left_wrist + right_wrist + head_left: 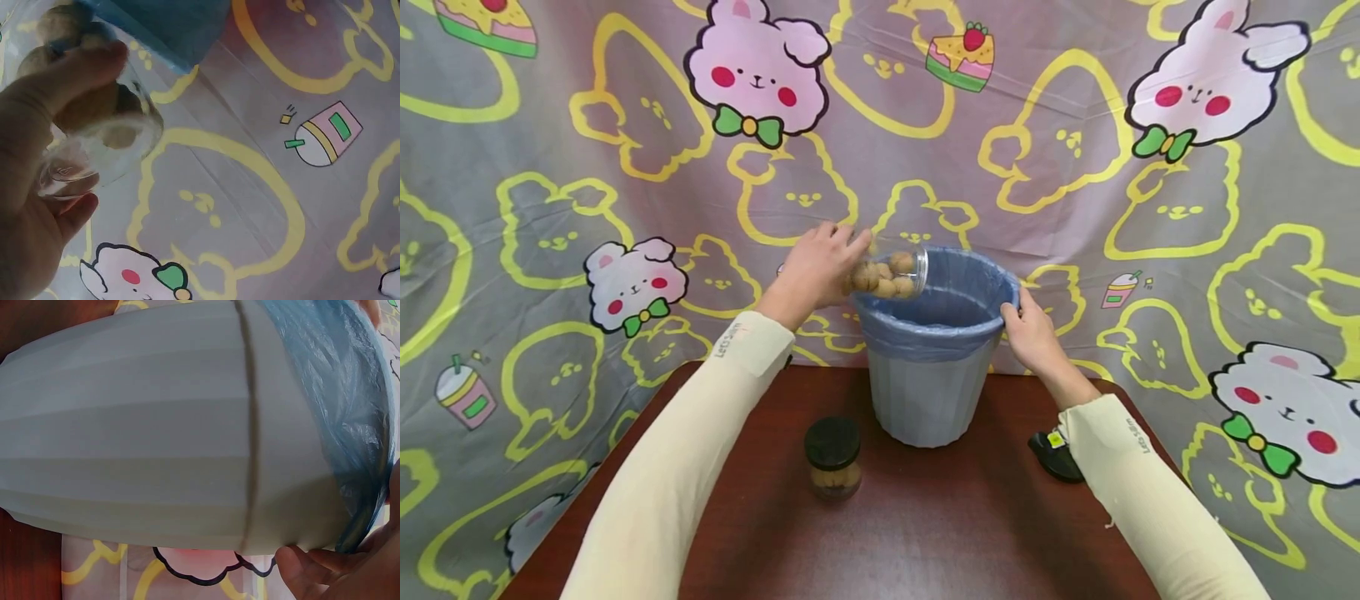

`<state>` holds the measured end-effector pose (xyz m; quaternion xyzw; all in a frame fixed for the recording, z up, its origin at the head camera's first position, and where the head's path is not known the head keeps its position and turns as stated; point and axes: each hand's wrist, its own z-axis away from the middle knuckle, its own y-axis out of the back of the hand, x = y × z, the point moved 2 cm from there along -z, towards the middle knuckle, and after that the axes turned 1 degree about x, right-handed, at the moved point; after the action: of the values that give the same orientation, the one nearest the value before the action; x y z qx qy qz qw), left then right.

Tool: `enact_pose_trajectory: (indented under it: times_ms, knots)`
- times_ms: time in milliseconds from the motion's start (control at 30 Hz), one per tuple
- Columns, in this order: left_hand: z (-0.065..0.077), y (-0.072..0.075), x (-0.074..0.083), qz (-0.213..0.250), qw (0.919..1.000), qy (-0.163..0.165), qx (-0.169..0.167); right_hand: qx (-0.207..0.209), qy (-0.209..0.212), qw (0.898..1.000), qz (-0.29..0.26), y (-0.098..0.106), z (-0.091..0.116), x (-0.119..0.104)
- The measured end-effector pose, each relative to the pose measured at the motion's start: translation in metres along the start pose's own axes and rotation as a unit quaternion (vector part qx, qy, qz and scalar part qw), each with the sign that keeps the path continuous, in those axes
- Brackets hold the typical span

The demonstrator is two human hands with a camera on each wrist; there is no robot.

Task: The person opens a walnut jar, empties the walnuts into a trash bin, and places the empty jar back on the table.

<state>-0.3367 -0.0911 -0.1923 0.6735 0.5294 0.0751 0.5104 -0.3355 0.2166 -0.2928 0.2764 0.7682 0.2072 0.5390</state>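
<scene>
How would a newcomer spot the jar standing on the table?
On the dark reddish-brown table, find the grey bin with its blue liner. In the head view, the standing jar is nearer the camera and to the bin's left, clear, with tan pieces inside. Its black lid sets it apart from the tilted jar in the left hand, which shows no lid.

Bin at centre looks matt plastic; liner, glossy crinkled film; upper jar, clear, shiny; tabletop, polished wood; backdrop, creased cloth.
</scene>
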Motion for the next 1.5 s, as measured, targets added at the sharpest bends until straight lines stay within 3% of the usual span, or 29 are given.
enact_pose_trajectory:
  times_ms: [467,633,733,1133,1367,1500]
  knots:
    - [-0.001,0.002,-0.004,-0.001,1.0000,0.007,-0.002,-0.007,-0.006,1.000,-0.004,0.001,0.000,-0.002]
    - [0.001,-0.003,-0.007,0.041,0.9978,0.045,-0.027,-0.004,-0.002,1.000,-0.003,0.001,0.000,-0.001]
    - [0.001,-0.004,-0.007,0.043,0.9964,0.056,-0.045,-0.003,0.003,1.000,-0.002,0.001,0.000,-0.001]
    - [-0.001,0.003,-0.006,0.013,0.9995,0.021,-0.016,-0.005,-0.003,1.000,0.005,0.001,0.001,0.000]
    - [-0.003,0.010,0.000,-0.026,0.9985,-0.025,0.041,0.010,0.009,1.000,0.009,0.000,-0.001,-0.001]
    - [-0.005,0.013,0.001,-0.047,0.9968,-0.042,0.049,0.011,0.009,1.000,0.011,0.000,-0.001,-0.001]
